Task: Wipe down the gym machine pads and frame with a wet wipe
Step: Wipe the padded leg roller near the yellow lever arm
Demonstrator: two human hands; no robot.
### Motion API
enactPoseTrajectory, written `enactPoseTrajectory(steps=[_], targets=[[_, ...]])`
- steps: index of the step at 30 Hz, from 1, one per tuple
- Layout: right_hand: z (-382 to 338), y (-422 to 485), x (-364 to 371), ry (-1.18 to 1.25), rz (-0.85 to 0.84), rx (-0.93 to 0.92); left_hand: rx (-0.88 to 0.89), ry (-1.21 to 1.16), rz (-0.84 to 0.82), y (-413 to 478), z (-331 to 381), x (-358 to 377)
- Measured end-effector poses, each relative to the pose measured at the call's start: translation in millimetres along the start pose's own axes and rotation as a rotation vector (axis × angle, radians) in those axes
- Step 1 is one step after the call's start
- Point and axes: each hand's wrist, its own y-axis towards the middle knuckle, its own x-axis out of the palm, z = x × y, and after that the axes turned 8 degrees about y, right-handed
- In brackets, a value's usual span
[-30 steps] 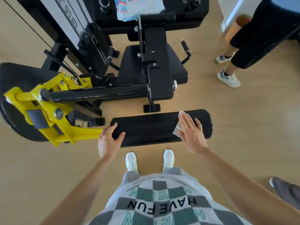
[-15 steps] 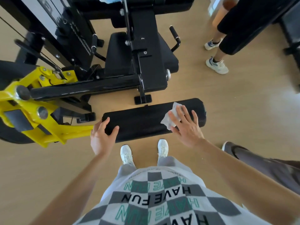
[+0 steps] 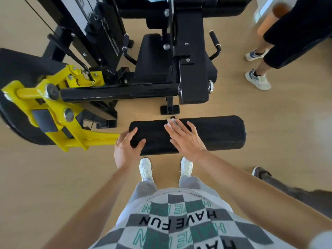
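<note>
Wood floor [image 3: 269, 123] fills the view. Black machine frame [image 3: 116, 92] stands on it, upper left to centre, with a weight stack [image 3: 100, 24] behind. A yellow arm [image 3: 59, 112] is bolted to the frame's left end and runs right to the roller pad. The seat [image 3: 152, 58] is in the frame's middle, with one handle [image 3: 214, 40] to its right. A bystander [image 3: 287, 33] in dark clothes stands at upper right, well apart from the machine. Only the legs and pale sneakers [image 3: 258, 79] show.

Roller pad [image 3: 215, 132]: black, lies crosswise in front of the frame, just past the wearer's white shoes [image 3: 146, 168].

Left hand [image 3: 125, 148] grips the pad's left end where it meets the yellow arm. The fingers curl over the top and the thumb is on the near side.

Right hand [image 3: 186, 139] lies flat on the pad's top, left of centre. Its fingers are straight and spread, pressing down, with nothing pinched.

Wipe [image 3: 170, 121]: white, trapped under the right fingertips against the pad's far edge. Only a small crumpled bit shows and it is blurred.
</note>
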Motion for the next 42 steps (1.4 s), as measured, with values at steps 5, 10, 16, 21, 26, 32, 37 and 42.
enactPoseTrajectory(steps=[5, 10, 16, 21, 26, 32, 37, 42], targets=[[-5, -5, -2, -0.019, -0.022, -0.004, 0.01, -0.015, -0.022, 1, -4, -3], [14, -25, -10, -0.074, -0.003, 0.105, 0.006, -0.015, -0.008, 0, -2, -2], [28, -44, -20, -0.043, 0.103, 0.02, -0.002, -0.052, 0.0, -1, -2, 0], [40, -34, -15, -0.133, -0.07, -0.158, -0.018, -0.071, -0.024, -1, -4, -1], [35, -22, -13, -0.199, -0.101, -0.142, -0.015, -0.064, -0.031, -2, -5, 0], [-3, -8, 2, -0.181, -0.095, -0.024, -0.074, -0.192, -0.038, -2, -9, -2], [-62, 21, 13, -0.096, -0.086, -0.038, -0.116, -0.252, -0.018, -2, -12, -3], [-108, 47, 31, -0.171, -0.09, -0.108, -0.115, -0.288, -0.032, 2, -17, -6]])
